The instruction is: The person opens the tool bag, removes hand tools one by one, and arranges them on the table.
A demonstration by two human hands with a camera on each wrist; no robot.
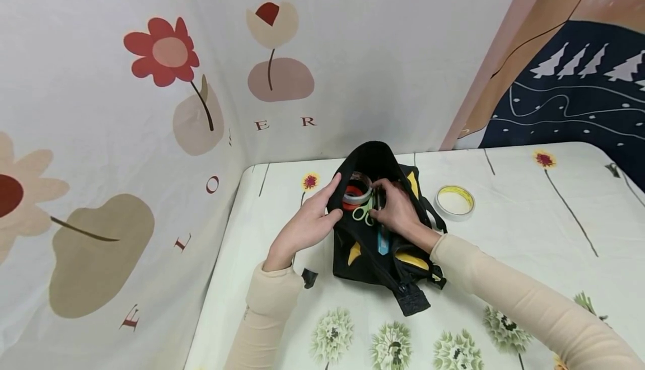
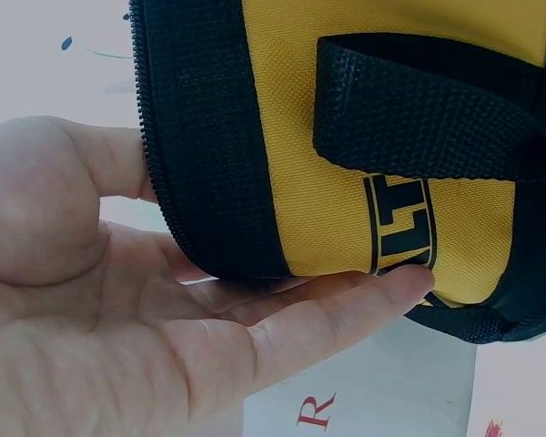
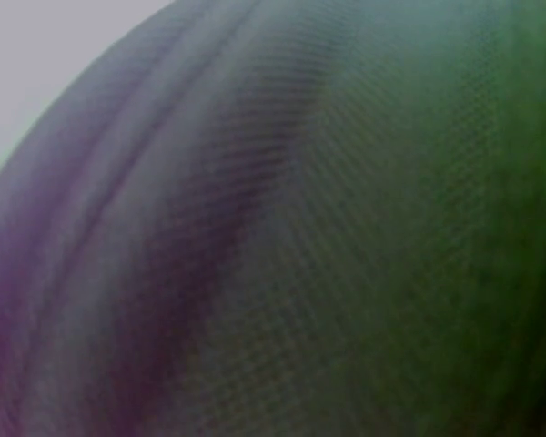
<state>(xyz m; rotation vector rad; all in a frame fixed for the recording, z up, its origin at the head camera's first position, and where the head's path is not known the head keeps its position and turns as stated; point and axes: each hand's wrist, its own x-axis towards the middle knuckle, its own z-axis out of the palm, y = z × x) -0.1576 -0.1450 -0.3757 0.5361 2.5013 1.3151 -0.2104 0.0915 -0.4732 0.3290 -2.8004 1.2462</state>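
Observation:
A black and yellow zippered tool bag (image 1: 358,258) lies on the table with its mouth spread wide. My left hand (image 1: 312,219) grips the bag's left rim, thumb at the zipper edge and fingers along the yellow outer panel (image 2: 318,218). Inside the mouth, my right hand (image 1: 398,207) reaches in with bent fingers, its thumb beside the light green scissors (image 1: 359,213); what its fingers hold, I cannot tell. Grey and red tape rolls (image 1: 356,197) sit left of it, and a blue utility knife (image 1: 383,242) lies below. Blurred dark fabric (image 3: 255,255) fills the right wrist view.
A white tape roll with a yellow inner ring (image 1: 455,202) lies right of the bag on the flower-print tablecloth (image 1: 514,213). A small black piece (image 1: 309,277) lies near the left sleeve. Printed fabric walls (image 1: 383,68) stand behind and to the left.

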